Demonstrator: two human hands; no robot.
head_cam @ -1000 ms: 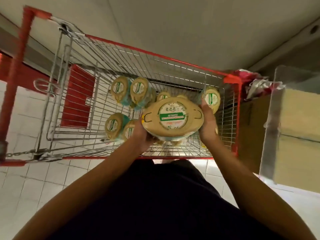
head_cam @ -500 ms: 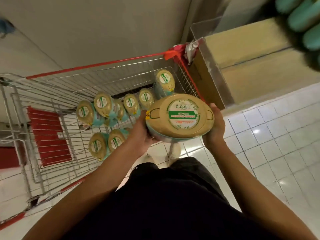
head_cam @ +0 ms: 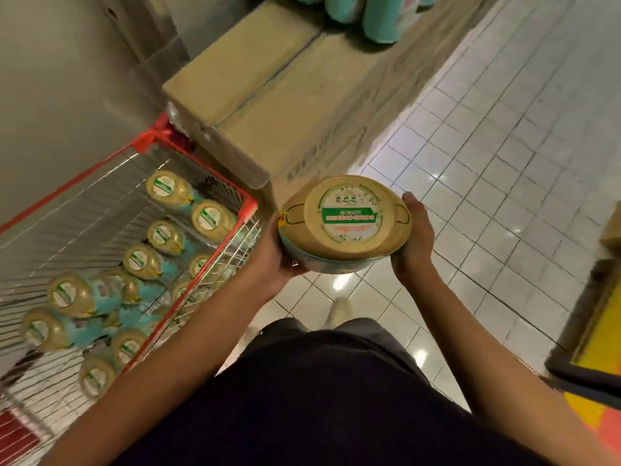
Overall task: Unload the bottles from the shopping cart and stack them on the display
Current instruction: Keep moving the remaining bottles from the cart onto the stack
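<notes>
I hold one large bottle [head_cam: 346, 223] upright between both hands, seen from above by its gold oval cap and green label. My left hand [head_cam: 272, 260] grips its left side and my right hand [head_cam: 415, 237] grips its right side. It hangs over the tiled floor, just right of the red wire shopping cart [head_cam: 148, 142]. Several more gold-capped teal bottles [head_cam: 141, 260] lie in the cart at the left. The display of cardboard boxes [head_cam: 268, 85] runs ahead, with teal bottles [head_cam: 379, 18] standing on it at the top.
A grey wall [head_cam: 67, 79] stands behind the cart. White floor tiles [head_cam: 504, 163] stretch to the right. A yellow and dark object [head_cam: 601, 331] sits at the right edge. My shoe [head_cam: 339, 311] shows below the bottle.
I have turned right with the bottle, away from the cart. The cart has slid to the lower left of view and the cardboard display has come in ahead.
</notes>
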